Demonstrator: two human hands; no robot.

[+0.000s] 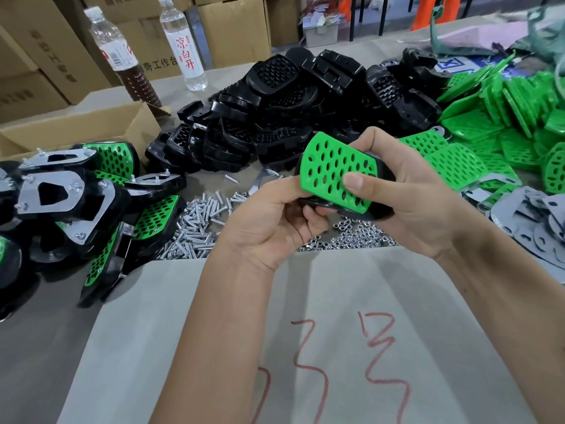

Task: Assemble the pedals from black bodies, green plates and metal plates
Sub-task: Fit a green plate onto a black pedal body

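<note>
Gripping from both sides, the left hand (269, 221) and right hand (406, 191) curl round a black body (379, 209) with a green plate (333, 169) laid on top, the left thumb pressing the plate's face. Just beyond lie screws (198, 221) and nuts (351, 237). A heap of black bodies (275, 117) sits behind, loose green plates (504, 123) to the right, finished pedals (76, 203) left, beside an open cardboard box (101, 127) whose contents are hidden.
</note>
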